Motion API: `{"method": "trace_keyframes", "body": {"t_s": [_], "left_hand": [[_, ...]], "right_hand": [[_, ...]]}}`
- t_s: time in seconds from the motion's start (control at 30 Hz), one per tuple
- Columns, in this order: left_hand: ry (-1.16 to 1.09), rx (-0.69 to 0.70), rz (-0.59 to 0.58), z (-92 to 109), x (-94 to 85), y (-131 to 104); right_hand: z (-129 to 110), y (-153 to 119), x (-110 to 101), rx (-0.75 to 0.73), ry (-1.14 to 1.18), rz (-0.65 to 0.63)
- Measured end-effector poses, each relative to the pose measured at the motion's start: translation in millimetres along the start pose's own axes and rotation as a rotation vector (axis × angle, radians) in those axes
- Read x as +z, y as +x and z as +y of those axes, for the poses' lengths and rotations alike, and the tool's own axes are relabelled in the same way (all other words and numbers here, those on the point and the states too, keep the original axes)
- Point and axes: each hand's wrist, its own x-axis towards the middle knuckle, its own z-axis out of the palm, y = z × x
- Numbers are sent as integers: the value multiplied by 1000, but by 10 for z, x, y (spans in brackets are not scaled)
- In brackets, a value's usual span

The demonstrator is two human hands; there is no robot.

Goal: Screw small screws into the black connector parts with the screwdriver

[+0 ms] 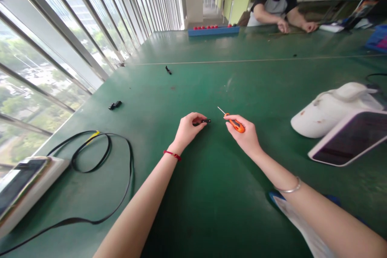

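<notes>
A blue and white thing (290,209) lies under the right arm. A black cord (72,221) curls left of the left hand. Right of the right hand, a screen (347,141) and a white jug (323,115) could get bumped. The left hand (186,131) pinches a small black piece (207,121). The right hand (247,136) grips an orange screwdriver (236,124); its tip isn't touching the piece. Left and past the left hand lie two loose black bits (115,105) (168,70). Far past both hands are a blue tray (213,32) and a person (275,6).
</notes>
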Motion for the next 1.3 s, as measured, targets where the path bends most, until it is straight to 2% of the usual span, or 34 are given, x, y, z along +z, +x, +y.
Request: {"method": "trace_keyframes", "body": {"t_s": [0.13,0.27,0.5,0.87,1.1,1.3], "left_hand": [[-5,1,28,0,79,46],[23,8,68,14,112,21],[43,54,15,31,101,-18],[55,21,4,60,95,-10],[45,11,29,74,94,-6],[58,17,26,80,92,-3]], "right_hand": [[24,-23,28,10,-4,134],[21,-77,65,2,-28,332],[-60,-78,66,-1,15,543],[-107,-173,96,67,153,475],[-57,-236,104,102,216,504],[-83,-256,104,95,249,474]]}}
